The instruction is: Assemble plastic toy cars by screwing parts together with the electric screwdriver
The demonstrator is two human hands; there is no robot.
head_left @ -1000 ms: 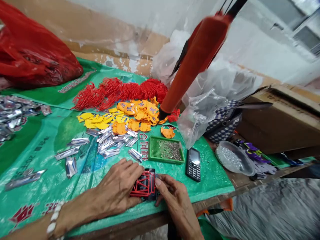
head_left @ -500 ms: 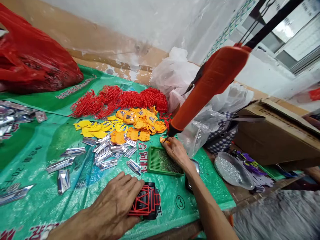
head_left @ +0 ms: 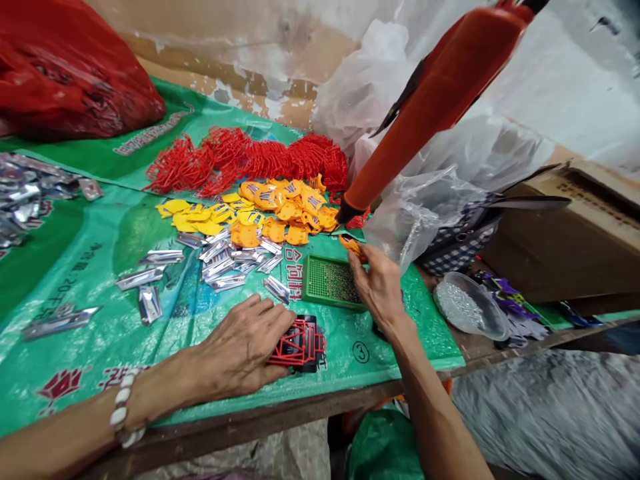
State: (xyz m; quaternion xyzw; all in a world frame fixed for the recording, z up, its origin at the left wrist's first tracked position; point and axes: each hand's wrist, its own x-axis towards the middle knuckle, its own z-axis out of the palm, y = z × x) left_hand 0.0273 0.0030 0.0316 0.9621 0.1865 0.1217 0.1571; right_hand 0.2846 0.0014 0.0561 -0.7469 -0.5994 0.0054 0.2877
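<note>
My left hand point(head_left: 240, 350) lies flat, fingers spread, on a black block with a red plastic frame point(head_left: 300, 343) near the table's front edge, pressing its left side. My right hand point(head_left: 377, 283) is over the right end of a green tray of small screws point(head_left: 327, 280), its fingers pinched on an orange plastic piece point(head_left: 351, 247). An orange powered screwdriver point(head_left: 425, 107) hangs on a cord above the right hand, its tip close to the orange pile.
Piles of orange and yellow pieces point(head_left: 270, 217), red frames point(head_left: 250, 160) and silver foil pieces point(head_left: 220, 263) cover a green woven sheet point(head_left: 95, 267). A red bag point(head_left: 65, 73) is at back left, clear bags point(head_left: 425, 200), a bowl of screws point(head_left: 467, 310) and a cardboard box point(head_left: 575, 233) on the right.
My right hand left the red frame, reached to the orange pieces beyond the green tray, and now comes back holding one. The left hand stays on the block.
</note>
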